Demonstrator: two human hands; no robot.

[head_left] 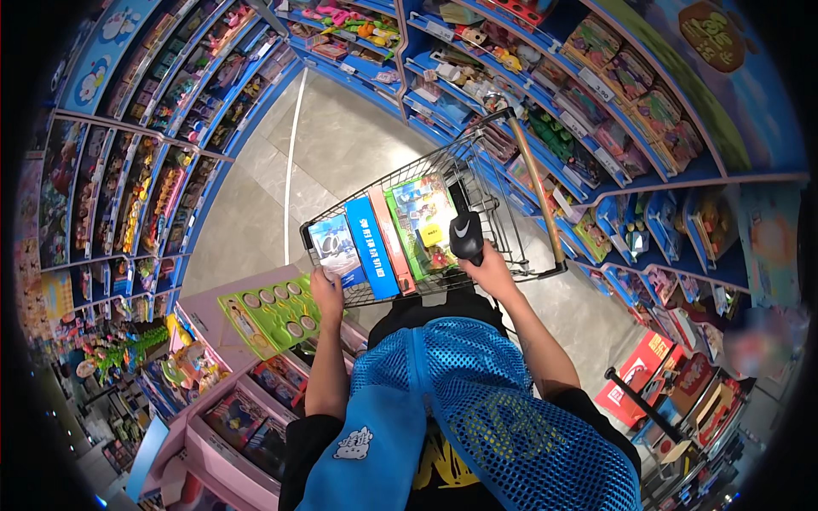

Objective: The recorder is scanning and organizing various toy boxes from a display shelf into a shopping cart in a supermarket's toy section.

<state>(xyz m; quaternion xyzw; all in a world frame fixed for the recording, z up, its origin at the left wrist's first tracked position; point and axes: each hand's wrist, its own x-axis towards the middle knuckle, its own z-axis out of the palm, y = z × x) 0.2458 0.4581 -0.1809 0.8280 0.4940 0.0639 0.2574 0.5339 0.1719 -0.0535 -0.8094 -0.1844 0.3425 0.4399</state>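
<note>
A black wire shopping cart (pixel 492 223) stands right in front of me, with several flat boxed items lying across its top. My left hand (pixel 328 295) grips the near corner of a blue-and-white box (pixel 335 246) at the cart's left end. Beside that box are a blue box (pixel 370 249) with white lettering, a pink box edge (pixel 391 239) and a green-edged box (pixel 418 223) with a colourful front. In my right hand (pixel 491 271) is the handle of a black handheld scanner (pixel 466 233), held over the right edge of the green-edged box.
Blue shelves full of toys line the left (pixel 172 147) and right (pixel 543 96). A green toy card (pixel 275 316) lies on a pink display counter (pixel 208 319) by my left arm. Red boxes (pixel 639 377) and a dark bar (pixel 642 402) stand at the lower right.
</note>
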